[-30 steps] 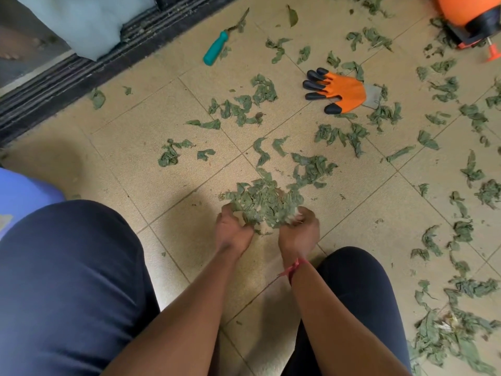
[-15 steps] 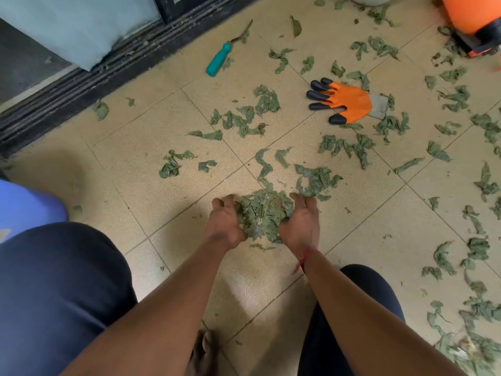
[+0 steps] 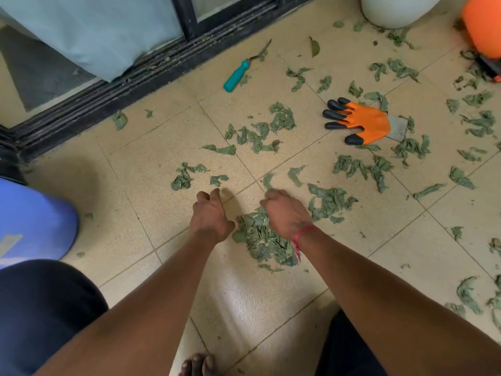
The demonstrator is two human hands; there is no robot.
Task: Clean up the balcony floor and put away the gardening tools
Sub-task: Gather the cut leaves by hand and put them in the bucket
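My left hand (image 3: 211, 214) curled, empty; right hand (image 3: 287, 213) curled over leaf pile (image 3: 260, 238) between hands, grip unclear. Leaves light, limp: scoop underneath.

A leaf pile (image 3: 260, 240) lies on the tiled floor (image 3: 151, 164) at frame centre, with the left hand (image 3: 210, 214) just left of it and the right hand (image 3: 287, 213) over its upper right part. Loose leaves (image 3: 330, 202) spread rightward (some leftward too). A garden glove (image 3: 363, 123) lies at upper right. A hand tool (image 3: 237, 76) lies above centre, near the door track (image 3: 108, 96).
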